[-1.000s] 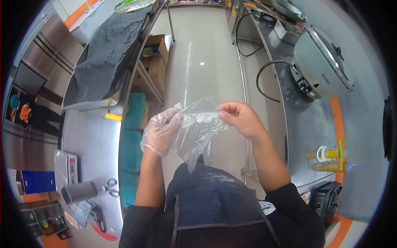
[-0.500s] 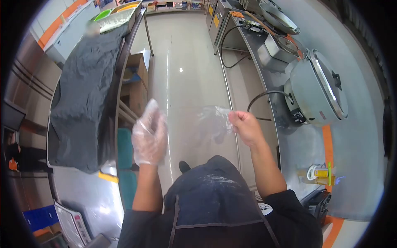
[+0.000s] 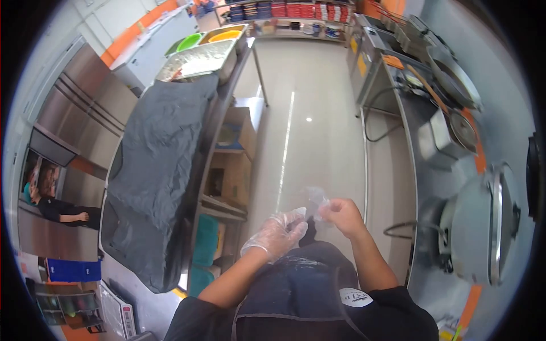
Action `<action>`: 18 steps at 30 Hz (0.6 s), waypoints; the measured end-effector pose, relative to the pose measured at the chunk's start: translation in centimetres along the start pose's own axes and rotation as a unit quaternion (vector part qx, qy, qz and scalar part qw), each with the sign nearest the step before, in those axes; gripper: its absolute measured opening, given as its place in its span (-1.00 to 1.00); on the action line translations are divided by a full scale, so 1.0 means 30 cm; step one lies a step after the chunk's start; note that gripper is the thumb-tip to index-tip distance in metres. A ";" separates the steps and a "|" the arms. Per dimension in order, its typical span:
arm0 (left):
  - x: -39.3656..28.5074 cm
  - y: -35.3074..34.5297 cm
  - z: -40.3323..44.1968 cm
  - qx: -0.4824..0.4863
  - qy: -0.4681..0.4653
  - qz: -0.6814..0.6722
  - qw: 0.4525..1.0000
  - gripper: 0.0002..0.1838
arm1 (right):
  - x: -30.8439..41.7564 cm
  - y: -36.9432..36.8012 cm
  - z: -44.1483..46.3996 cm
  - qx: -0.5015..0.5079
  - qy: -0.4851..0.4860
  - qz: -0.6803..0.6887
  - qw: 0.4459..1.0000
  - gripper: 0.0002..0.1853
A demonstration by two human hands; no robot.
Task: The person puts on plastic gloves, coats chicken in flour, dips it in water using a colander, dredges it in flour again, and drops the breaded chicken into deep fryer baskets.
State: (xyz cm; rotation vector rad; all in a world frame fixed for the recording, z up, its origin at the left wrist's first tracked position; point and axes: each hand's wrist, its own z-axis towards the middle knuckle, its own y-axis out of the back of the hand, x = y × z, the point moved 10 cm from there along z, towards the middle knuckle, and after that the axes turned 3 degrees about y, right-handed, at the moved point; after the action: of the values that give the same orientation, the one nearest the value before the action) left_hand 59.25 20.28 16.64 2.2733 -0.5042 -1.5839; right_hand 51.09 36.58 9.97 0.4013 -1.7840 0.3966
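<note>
A clear plastic glove covers my left hand (image 3: 280, 234), which is in front of my dark apron (image 3: 301, 278); its thumb and fingers are apart with nothing visible between them. Just right of it, my bare right hand (image 3: 341, 216) pinches a thin clear plastic piece (image 3: 316, 196). The plastic is crumpled and partly see-through, so its full shape is hard to make out. The two hands are close together, above the tiled floor.
A dark cloth (image 3: 153, 165) covers the left table, with a metal tray (image 3: 199, 61) beyond it. On the right counter are a large cooker (image 3: 475, 227) and a metal container (image 3: 441, 136). A person (image 3: 65, 212) stands at far left. Cardboard boxes (image 3: 236, 165) sit below the left table.
The view has tilted up and shifted along the aisle. My hands have moved lower in the view and closer together. My left hand has let go of the plastic, which now hangs bunched at my right hand.
</note>
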 end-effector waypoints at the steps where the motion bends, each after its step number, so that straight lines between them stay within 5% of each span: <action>1: 0.015 0.019 0.062 -0.008 0.010 0.023 1.000 -0.56 | -0.009 0.014 0.068 0.017 -0.010 -0.017 1.000 -0.64; 4: -0.084 0.115 0.244 -0.029 0.007 0.063 0.998 -0.54 | -0.020 0.042 0.264 0.052 -0.033 0.008 0.998 -0.57; 6: -0.111 0.168 0.337 -0.056 0.006 0.010 0.998 -0.54 | 0.100 0.051 0.378 0.063 0.042 -0.113 0.991 -0.61; 10: -0.040 0.254 0.508 -0.092 0.042 0.044 0.994 -0.54 | 0.192 0.047 0.587 0.110 0.029 -0.213 0.971 -0.65; 11: 0.025 0.253 0.551 -0.102 0.041 -0.037 0.993 -0.55 | 0.236 0.041 0.625 0.115 0.027 -0.236 0.965 -0.66; 14: -0.057 0.355 0.645 -0.061 0.092 0.000 0.994 -0.57 | 0.191 0.063 0.808 0.126 0.057 -0.239 0.961 -0.68; 15: -0.054 0.362 0.711 -0.007 0.089 0.050 0.995 -0.57 | 0.198 0.044 0.868 0.143 0.099 -0.250 0.952 -0.70; 18: 0.064 0.420 0.874 -0.093 0.019 0.004 0.996 -0.57 | 0.270 -0.002 1.023 0.136 0.055 -0.295 0.944 -0.74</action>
State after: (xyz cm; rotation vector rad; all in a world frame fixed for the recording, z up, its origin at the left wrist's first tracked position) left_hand 33.91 6.60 12.09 2.1547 -0.3420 -1.5135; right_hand 23.07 21.69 10.53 1.0559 -1.4160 0.2279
